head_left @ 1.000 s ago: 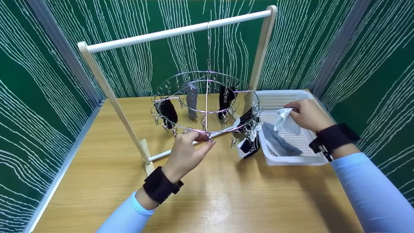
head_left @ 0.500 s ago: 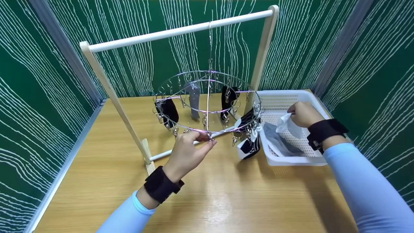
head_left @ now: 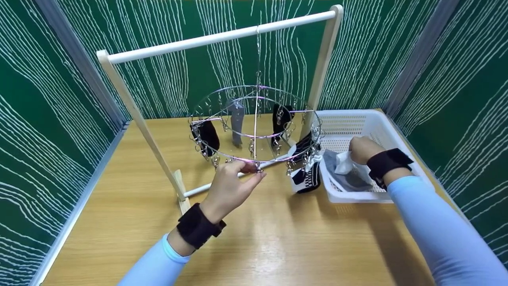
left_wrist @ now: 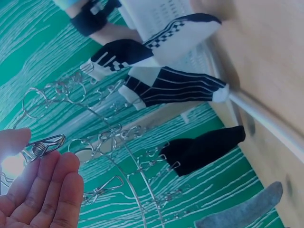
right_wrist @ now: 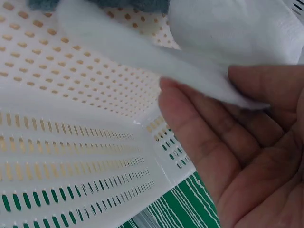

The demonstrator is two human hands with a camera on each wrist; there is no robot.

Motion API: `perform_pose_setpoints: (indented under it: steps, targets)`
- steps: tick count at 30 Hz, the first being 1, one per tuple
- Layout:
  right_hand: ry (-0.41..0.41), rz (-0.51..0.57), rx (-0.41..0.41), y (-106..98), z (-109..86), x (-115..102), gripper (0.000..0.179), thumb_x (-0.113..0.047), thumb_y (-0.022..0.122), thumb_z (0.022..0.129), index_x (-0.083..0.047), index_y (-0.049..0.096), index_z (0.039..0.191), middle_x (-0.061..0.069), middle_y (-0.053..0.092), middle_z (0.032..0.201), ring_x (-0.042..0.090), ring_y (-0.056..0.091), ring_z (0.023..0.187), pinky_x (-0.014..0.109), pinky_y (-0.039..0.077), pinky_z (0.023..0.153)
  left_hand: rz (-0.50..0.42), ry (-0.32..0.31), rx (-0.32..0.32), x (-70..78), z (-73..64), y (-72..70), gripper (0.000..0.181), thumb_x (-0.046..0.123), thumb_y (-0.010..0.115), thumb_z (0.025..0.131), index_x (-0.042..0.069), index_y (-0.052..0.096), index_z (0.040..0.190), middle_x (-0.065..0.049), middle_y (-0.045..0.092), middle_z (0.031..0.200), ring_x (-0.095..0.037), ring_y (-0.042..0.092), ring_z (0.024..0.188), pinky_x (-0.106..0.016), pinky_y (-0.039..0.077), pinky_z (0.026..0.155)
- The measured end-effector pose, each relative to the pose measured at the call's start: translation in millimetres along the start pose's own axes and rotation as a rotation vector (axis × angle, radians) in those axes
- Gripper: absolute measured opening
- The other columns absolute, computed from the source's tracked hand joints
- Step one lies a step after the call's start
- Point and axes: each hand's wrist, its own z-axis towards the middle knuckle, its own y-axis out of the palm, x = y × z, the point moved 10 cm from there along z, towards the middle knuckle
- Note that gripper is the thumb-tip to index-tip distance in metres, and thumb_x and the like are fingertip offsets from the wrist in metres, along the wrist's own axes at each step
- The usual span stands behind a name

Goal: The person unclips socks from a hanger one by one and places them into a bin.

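Note:
My left hand [head_left: 230,186] pinches a metal clip [left_wrist: 47,145] at the front of the round clip hanger [head_left: 254,136]. Over the basket, my right hand [head_left: 365,150] holds a white sock [head_left: 343,163]; in the right wrist view the edge of this sock [right_wrist: 128,45] lies between thumb and fingers. Beneath it in the white basket [head_left: 357,196] lies a grey sock [head_left: 355,182]. Clipped around the hanger are a black sock [head_left: 207,137], a grey sock [head_left: 237,123], another black sock [head_left: 279,119] and black-and-white patterned socks [left_wrist: 175,88].
A wooden stand with a white top bar [head_left: 182,42] carries the hanger by its hook. Its lower bar [head_left: 198,190] runs just above the wooden table [head_left: 254,246]. Green walls with white streaks [head_left: 151,87] enclose the table at the back and sides.
My right hand has moved left and lower over the basket, bringing the white sock down onto the grey one. My left hand stays at the front clip.

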Motion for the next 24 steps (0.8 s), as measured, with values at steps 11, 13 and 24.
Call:
perform_pose_setpoints:
  steps: [11, 13, 24]
  targets:
    - [-0.013, 0.095, -0.295, 37, -5.8, -12, 0.026, 0.006, 0.053, 0.079, -0.014, 0.053, 0.062, -0.001, 0.059, 0.059, 0.007, 0.054, 0.050, 0.018, 0.043, 0.048, 0.011, 0.023, 0.008, 1.1, 0.2, 0.5, 0.014, 0.009, 0.085, 0.093, -0.001, 0.079, 0.100, -0.013, 0.083, 0.094, -0.026, 0.080, 0.087, -0.039, 0.065, 0.085]
    - [-0.023, 0.084, -0.309, 39, -6.4, -12, 0.024, 0.006, 0.054, 0.079, -0.012, 0.055, 0.063, -0.001, 0.059, 0.059, 0.006, 0.053, 0.049, 0.018, 0.042, 0.048, 0.004, 0.023, 0.009, 1.0, -0.1, 0.3, 0.013, 0.008, 0.084, 0.093, -0.001, 0.079, 0.100, -0.013, 0.083, 0.095, -0.027, 0.080, 0.087, -0.040, 0.065, 0.085]
    - [-0.146, 0.069, -0.095, -6, -9.9, -25, 0.020, -0.001, 0.075, 0.088, 0.014, 0.078, 0.102, 0.029, 0.079, 0.099, 0.046, 0.076, 0.095, 0.061, 0.061, 0.091, 0.008, 0.017, 0.017, 0.1, -1.9, -2.7, 0.013, 0.009, 0.085, 0.093, 0.000, 0.079, 0.100, -0.013, 0.083, 0.095, -0.025, 0.080, 0.086, -0.040, 0.065, 0.086]
